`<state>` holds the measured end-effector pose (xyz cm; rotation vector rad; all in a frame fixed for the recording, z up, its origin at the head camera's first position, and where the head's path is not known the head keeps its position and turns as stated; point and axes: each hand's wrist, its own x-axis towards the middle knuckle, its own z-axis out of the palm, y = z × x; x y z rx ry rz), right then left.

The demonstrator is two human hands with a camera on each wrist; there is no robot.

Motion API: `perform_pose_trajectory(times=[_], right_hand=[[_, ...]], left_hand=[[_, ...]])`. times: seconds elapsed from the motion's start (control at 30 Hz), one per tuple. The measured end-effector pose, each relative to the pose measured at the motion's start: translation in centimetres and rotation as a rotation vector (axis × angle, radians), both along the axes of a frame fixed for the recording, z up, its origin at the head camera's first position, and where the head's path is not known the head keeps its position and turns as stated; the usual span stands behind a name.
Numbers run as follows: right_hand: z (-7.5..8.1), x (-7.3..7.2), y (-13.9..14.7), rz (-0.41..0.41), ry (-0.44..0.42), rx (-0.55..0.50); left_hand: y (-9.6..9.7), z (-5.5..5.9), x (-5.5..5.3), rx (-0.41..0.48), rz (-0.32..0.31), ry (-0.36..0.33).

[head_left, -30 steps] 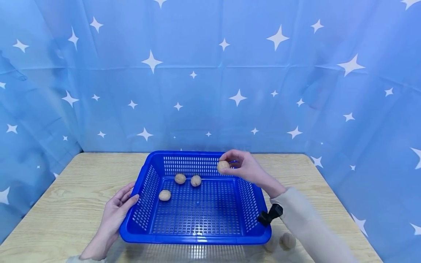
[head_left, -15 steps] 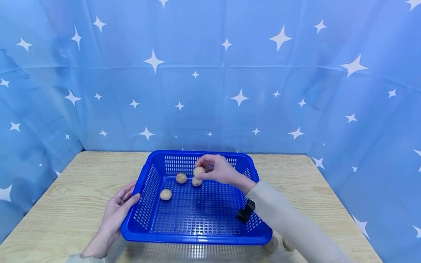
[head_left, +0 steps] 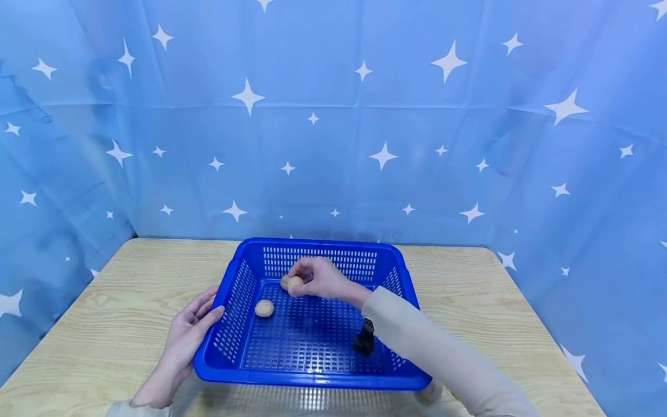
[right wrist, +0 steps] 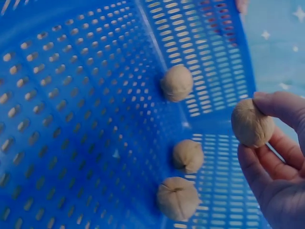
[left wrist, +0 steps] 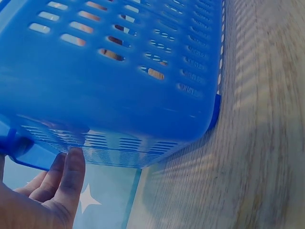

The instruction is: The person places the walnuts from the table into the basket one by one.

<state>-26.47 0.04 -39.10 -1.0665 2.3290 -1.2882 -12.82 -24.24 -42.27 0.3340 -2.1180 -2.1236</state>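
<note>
My right hand (head_left: 325, 278) pinches a walnut (right wrist: 252, 123) between thumb and fingertips, above the floor of a blue plastic basket (head_left: 307, 379). In the right wrist view, three other walnuts lie in the basket: one walnut (right wrist: 177, 83) by itself and a close pair, with a walnut (right wrist: 188, 156) beside a walnut (right wrist: 177, 198). From the head, the right hand hides one of that pair. My left hand (head_left: 190, 330) grips the basket's left side, thumb over the rim and fingers outside. In the left wrist view its fingers (left wrist: 71, 176) touch the slotted wall.
The basket stands on a light wood table (head_left: 104, 313). Outside its near right corner lies another walnut (head_left: 430, 392), partly covered by the right sleeve (head_left: 427, 341). A blue curtain (head_left: 333, 127) with white stars hangs behind the table and along both sides.
The right hand has carried its walnut leftward and lower, from the basket's far right side to over the walnuts at the back left. The left hand keeps its grip on the rim.
</note>
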Motion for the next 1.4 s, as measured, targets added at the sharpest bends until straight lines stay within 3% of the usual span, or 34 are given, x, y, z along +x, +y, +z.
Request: perform_pose_trajectory(times=[0.33,0.5,0.63,0.77,1.2,1.4], right_hand=[[-2.1,0.2,-1.4,0.084,0.016,0.019],[-3.0,0.2,-2.0,0.112,0.082,0.063],[-3.4,0.3,-2.3,0.094,0.178,0.155],[-3.7,0.4,-2.5,0.088,0.219,0.218],[-3.8,0.6,-2.3,0.097,0.194,0.22],[-2.4,0.4,-1.8,0.075,0.098,0.187]], left_hand=[[-0.1,0.0,0.0,-0.007,-0.003,-0.001],[0.0,0.0,-0.1,-0.008,0.0,-0.003],[-0.1,0.0,-0.2,-0.009,0.001,-0.005],[-0.1,0.1,-0.2,-0.01,0.004,-0.012],[0.0,0.1,-0.1,-0.006,0.009,-0.004],[0.0,0.0,0.0,-0.005,0.002,-0.018]])
